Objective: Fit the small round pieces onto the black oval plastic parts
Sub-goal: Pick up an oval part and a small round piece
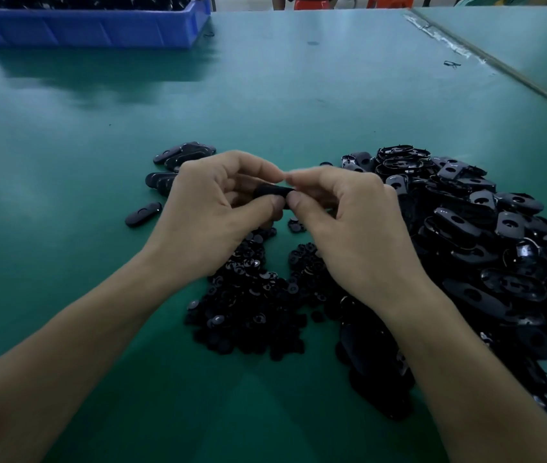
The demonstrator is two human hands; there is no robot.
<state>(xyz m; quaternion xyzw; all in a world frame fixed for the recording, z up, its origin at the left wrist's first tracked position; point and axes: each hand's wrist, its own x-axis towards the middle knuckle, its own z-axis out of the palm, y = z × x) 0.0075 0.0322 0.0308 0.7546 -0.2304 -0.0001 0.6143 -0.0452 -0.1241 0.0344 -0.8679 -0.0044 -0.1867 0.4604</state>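
Both hands meet above the green table, holding one black oval part (270, 192) between them. My left hand (213, 208) grips its left end with thumb and fingers. My right hand (342, 215) pinches its right end; whether a small round piece sits under those fingertips is hidden. A heap of small round pieces (252, 305) lies below my wrists. A large pile of black oval parts (486, 242) spreads to the right. Several oval parts (178, 162) lie in a small group beyond my left hand, one oval part (142, 213) apart to the left.
A blue plastic bin (91, 26) holding black parts stands at the far left of the green table (65, 145). A second table surface meets this one along a seam (499, 65) at the far right. Red stools and a person's legs show beyond the far edge.
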